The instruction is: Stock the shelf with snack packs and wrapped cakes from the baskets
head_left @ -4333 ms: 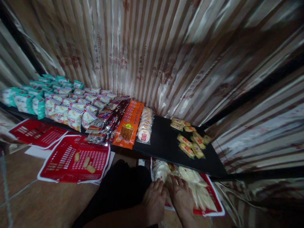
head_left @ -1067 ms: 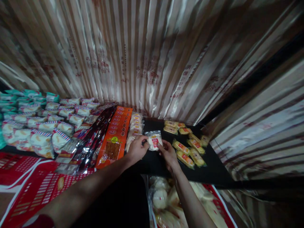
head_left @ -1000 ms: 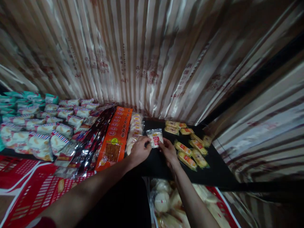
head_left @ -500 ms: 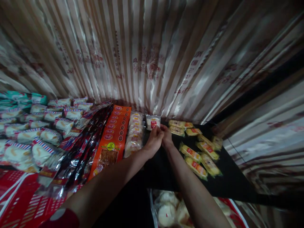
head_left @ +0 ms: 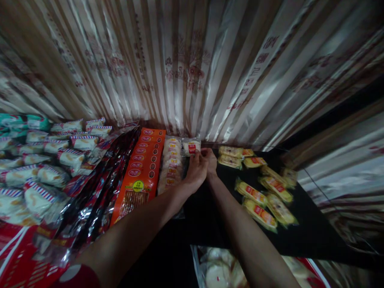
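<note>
Plainly, both of the person's bare arms reached out toward twelve o'clock over the black shelf (head_left: 303,236), and the hands met side by side near its far edge. The left hand (head_left: 195,171) was narrowed, with thumb and curled fingers closed on the near edge of a small clear packet (head_left: 192,147) bearing a red label. The right hand (head_left: 210,161) pressed against the left at its three o'clock. Its fingers were curled tight, with the tips at the packet's near right corner; whether they actually pinched the wrapper could not be told. The packet lay flat at the back of the shelf, close against the striped curtain (head_left: 192,68) that hung at twelve o'clock behind everything.

Just beside the packet, at its nine o'clock, ran a row of like packets (head_left: 171,166), overlapping one another toward six o'clock. Further toward nine o'clock lay a long orange packet (head_left: 140,172). Beyond it came dark glossy packets (head_left: 102,188), then white packets (head_left: 45,174) with red and blue striped ends, and at far ten o'clock a few teal packets (head_left: 21,121). At three o'clock of the hands, apart from them, yellow packets (head_left: 259,194) lay scattered on the shelf. At six o'clock, below the shelf's near edge, a bag of round white cakes (head_left: 218,273) showed beside the right forearm. A red basket (head_left: 15,256) sat at eight o'clock.
</note>
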Available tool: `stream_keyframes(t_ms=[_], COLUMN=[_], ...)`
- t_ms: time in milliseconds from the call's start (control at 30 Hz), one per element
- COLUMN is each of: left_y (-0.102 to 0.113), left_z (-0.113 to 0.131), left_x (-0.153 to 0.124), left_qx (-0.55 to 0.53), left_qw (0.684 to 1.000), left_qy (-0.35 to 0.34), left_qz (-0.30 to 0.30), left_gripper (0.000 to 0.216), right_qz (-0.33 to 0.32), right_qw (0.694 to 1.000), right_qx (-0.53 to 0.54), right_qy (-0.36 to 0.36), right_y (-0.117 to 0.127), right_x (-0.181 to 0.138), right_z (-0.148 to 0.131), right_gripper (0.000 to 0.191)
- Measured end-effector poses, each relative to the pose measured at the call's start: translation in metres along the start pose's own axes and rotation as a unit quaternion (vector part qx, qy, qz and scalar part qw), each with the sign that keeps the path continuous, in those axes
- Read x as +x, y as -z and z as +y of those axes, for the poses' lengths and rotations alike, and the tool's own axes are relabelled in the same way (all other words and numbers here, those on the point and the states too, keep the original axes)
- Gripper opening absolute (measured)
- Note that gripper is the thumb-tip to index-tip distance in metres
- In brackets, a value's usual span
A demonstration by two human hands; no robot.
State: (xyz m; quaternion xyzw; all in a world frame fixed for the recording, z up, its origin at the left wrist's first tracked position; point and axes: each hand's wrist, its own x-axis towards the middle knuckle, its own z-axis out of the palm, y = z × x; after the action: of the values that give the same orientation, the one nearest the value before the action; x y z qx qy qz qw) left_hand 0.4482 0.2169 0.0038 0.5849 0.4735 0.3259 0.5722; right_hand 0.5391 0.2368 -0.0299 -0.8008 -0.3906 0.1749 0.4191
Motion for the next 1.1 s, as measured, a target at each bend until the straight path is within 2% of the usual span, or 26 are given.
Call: stream_keyframes(t_ms=[133,300,467,633,733,833,1000,1100], left_y=[0.001,0.001,0.002,-0.004,-0.008,-0.007,-0.005,-0.014], left_z=[-0.001,-0.005,-0.003,0.004,0.004,0.002,0.005,-0.001], left_x=[-0.004,-0.004,-0.003,-0.021,-0.048,-0.082,-0.14,-0.172], left_qx=[-0.003,0.009,0.04,0.095,0.112,0.131,0.144,0.203], left_qw=[1.0,1.0,0.999,0.995,0.993,0.99,0.984,0.968], left_qy=[-0.007,-0.002,-0.02,-0.017,-0.017,-0.024,-0.042,-0.061], left_qz=[-0.012,0.008,0.004,-0.006,-0.019,-0.039,-0.096,-0.136], left_gripper=[0.039,0.048,0.054,0.054,0.05,0.043,0.03,0.029], right_qz=[-0.019,-0.027,-0.034,0.027,0.048,0.054,0.074,0.072], right_qw=[0.998,0.991,0.995,0.999,0.996,0.993,0.995,0.995], right_qx=[-0.051,-0.123,-0.096,0.005,0.042,0.052,0.023,0.005], right_qy=[0.022,0.034,0.016,0.035,0.068,0.091,0.057,0.064], right_y=[0.002,0.0,-0.004,0.012,0.038,0.07,0.121,0.145], right_x=[0.0,0.005,0.009,-0.003,-0.034,-0.079,-0.157,-0.198], right_z=[-0.003,-0.006,-0.007,-0.002,0.007,0.022,0.049,0.065], right_gripper=[0.023,0.026,0.03,0.038,0.037,0.036,0.036,0.035])
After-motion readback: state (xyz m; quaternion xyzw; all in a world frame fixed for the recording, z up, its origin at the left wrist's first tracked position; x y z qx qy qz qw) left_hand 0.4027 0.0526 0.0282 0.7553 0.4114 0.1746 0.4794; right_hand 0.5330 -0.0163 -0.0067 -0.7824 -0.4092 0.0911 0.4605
